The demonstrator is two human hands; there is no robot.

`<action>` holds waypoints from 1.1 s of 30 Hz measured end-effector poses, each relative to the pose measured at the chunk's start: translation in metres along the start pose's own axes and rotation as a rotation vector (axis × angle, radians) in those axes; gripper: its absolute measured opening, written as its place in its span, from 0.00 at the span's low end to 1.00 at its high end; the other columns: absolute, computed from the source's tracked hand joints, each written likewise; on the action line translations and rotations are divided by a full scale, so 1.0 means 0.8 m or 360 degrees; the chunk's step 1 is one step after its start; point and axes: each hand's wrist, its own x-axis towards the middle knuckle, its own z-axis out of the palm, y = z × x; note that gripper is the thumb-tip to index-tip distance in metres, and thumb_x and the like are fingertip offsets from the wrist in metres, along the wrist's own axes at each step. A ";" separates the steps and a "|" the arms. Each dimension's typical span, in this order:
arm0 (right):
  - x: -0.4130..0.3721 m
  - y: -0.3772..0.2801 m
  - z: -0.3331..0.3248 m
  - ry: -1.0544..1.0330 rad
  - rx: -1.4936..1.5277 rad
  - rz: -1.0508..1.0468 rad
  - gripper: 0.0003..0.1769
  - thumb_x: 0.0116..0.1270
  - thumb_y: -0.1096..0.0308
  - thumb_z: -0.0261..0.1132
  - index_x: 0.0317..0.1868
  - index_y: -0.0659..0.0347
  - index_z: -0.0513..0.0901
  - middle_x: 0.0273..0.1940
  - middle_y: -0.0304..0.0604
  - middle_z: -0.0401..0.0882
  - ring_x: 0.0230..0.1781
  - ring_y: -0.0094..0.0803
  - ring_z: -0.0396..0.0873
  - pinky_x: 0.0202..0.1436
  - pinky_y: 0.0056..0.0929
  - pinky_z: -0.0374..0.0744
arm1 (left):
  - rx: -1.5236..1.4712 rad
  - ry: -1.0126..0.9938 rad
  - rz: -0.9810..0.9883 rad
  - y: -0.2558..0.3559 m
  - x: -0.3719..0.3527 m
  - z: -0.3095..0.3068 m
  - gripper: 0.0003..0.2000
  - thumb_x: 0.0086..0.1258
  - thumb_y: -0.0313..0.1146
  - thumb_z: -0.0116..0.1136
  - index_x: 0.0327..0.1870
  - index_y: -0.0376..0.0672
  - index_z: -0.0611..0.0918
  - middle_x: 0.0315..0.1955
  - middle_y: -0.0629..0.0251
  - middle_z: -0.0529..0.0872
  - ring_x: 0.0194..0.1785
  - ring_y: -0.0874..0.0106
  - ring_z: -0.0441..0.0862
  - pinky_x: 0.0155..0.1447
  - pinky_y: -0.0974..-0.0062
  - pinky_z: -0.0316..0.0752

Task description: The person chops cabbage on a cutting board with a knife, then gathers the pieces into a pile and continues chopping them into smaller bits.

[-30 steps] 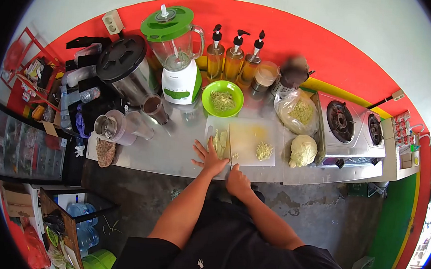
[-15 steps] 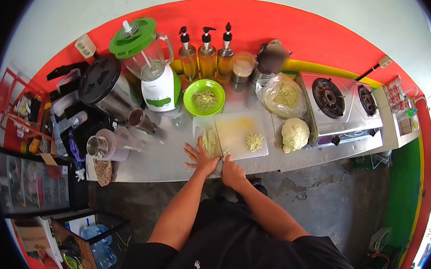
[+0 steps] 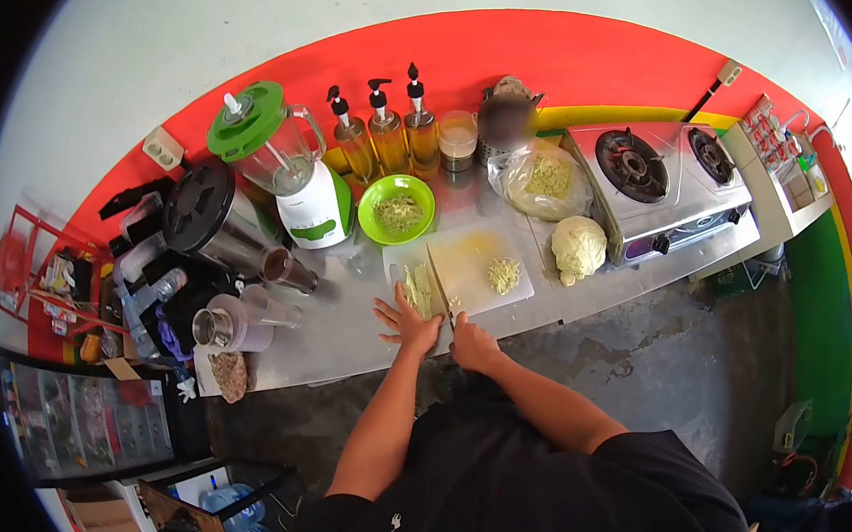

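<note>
My left hand [image 3: 412, 327] lies with its fingers spread at the near left of the white cutting board [image 3: 463, 261], its fingertips on pale green cabbage pieces [image 3: 418, 290]. Closed around a knife [image 3: 439, 279] is my right hand [image 3: 474, 345], just right of the left thumb. The blade points away from me across the board, with the cabbage pieces to its left. A few small cut bits lie close to the blade's right side. Farther right on the board sits a small heap of shredded cabbage [image 3: 503, 274].
Behind the board stands a green bowl [image 3: 364, 216] holding shreds. A cabbage head [image 3: 578, 248], a plastic bag of shreds [image 3: 551, 179] and a gas stove [image 3: 661, 189] are at right. A blender [image 3: 314, 206], pump bottles [image 3: 386, 133] and a steel pitcher [image 3: 236, 223] stand behind and left.
The camera view has tilted and shifted, so the counter now slants upward to the right. Both hands keep their places at the board; the knife stays in my right hand.
</note>
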 end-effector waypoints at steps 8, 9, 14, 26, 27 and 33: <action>0.012 0.035 -0.037 0.0127 0.0033 0.0147 0.27 0.67 0.66 0.57 0.61 0.73 0.64 0.44 0.71 0.83 0.46 0.67 0.84 0.52 0.60 0.80 | -0.0067 0.0186 0.0343 -0.055 -0.005 -0.003 0.57 0.53 0.37 0.78 0.82 0.61 0.50 0.82 0.47 0.39 0.84 0.46 0.35 0.77 0.32 0.35; 0.012 0.035 -0.039 0.0075 0.0056 0.0129 0.29 0.67 0.66 0.57 0.64 0.74 0.63 0.44 0.71 0.83 0.45 0.67 0.84 0.51 0.60 0.80 | -0.0046 0.0307 0.0467 -0.053 -0.010 -0.007 0.54 0.54 0.36 0.76 0.81 0.61 0.52 0.80 0.48 0.44 0.83 0.46 0.40 0.77 0.34 0.39; 0.008 0.037 -0.039 -0.0041 -0.0060 -0.0066 0.26 0.66 0.66 0.58 0.60 0.70 0.66 0.44 0.70 0.84 0.46 0.66 0.84 0.51 0.60 0.81 | 0.0275 0.0468 0.0918 -0.021 -0.035 -0.002 0.28 0.58 0.30 0.70 0.63 0.55 0.78 0.69 0.57 0.66 0.74 0.52 0.60 0.71 0.47 0.58; 0.010 0.111 -0.078 0.0036 -0.0033 0.0024 0.26 0.65 0.63 0.61 0.59 0.66 0.65 0.44 0.70 0.83 0.45 0.67 0.83 0.50 0.62 0.80 | 0.0393 0.0433 0.0782 -0.004 -0.042 -0.009 0.21 0.60 0.27 0.67 0.56 0.51 0.81 0.59 0.63 0.76 0.67 0.57 0.68 0.67 0.53 0.64; 0.008 0.114 -0.079 0.0013 -0.0011 -0.0016 0.26 0.64 0.63 0.61 0.59 0.66 0.65 0.42 0.71 0.83 0.43 0.68 0.83 0.49 0.62 0.80 | 0.0403 0.0495 0.0784 -0.005 -0.037 -0.009 0.21 0.60 0.28 0.67 0.56 0.50 0.82 0.58 0.64 0.76 0.66 0.57 0.69 0.66 0.54 0.64; 0.002 0.115 -0.106 0.0165 0.0109 -0.0091 0.28 0.63 0.63 0.61 0.59 0.67 0.65 0.36 0.70 0.83 0.39 0.69 0.82 0.47 0.64 0.79 | 0.0549 0.0526 0.0721 0.013 0.010 -0.004 0.17 0.59 0.31 0.70 0.51 0.52 0.84 0.55 0.65 0.77 0.64 0.58 0.70 0.64 0.54 0.65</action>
